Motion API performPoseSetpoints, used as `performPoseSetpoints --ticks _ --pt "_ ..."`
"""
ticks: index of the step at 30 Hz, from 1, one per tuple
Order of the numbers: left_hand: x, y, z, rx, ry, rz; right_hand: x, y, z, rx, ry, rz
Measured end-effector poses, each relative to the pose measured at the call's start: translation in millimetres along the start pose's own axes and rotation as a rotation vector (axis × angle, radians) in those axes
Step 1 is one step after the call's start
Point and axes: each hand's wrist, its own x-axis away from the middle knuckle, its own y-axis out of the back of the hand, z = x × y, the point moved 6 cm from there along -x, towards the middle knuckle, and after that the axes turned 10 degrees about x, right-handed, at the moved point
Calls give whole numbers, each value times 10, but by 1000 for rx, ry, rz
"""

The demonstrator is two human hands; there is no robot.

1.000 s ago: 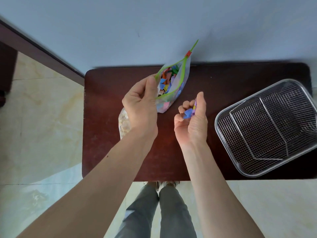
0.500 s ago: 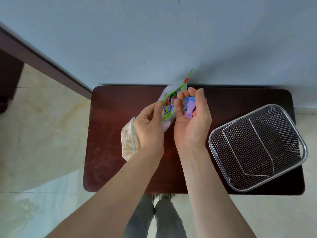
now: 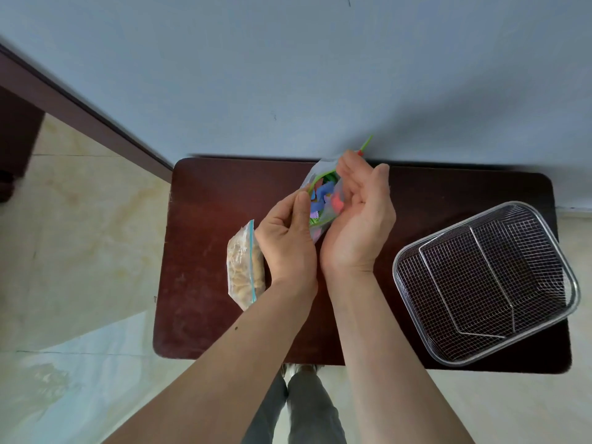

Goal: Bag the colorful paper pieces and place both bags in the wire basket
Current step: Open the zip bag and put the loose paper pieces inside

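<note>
dark table [image 3: 205, 251] against a wall: left hand [image 3: 285, 241] pinches the zip bag [image 3: 323, 200] open, right hand [image 3: 358, 219] cupped at its mouth, tipping paper pieces [image 3: 325, 190] in; they could spill if the mouth sags.

Bare forearms, no sleeves; a small dark mole on the left forearm [image 3: 236, 328]; grey trousers [image 3: 301, 408]; pale shoes [image 3: 299, 369].

No readable text, labels, brands or numbers anywhere.
</note>
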Motion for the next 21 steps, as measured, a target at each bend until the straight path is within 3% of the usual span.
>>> performPoseSetpoints --ticks 13,17,21 --pt "-32 20 -50 -40 -63 11 -97 111 81 34 125 -31" --pt "-138 40 -112 -70 -116 60 -319 299 107 249 161 -82" --pt "-347 83 -171 -158 -172 84 -686 320 77 486 125 -5"
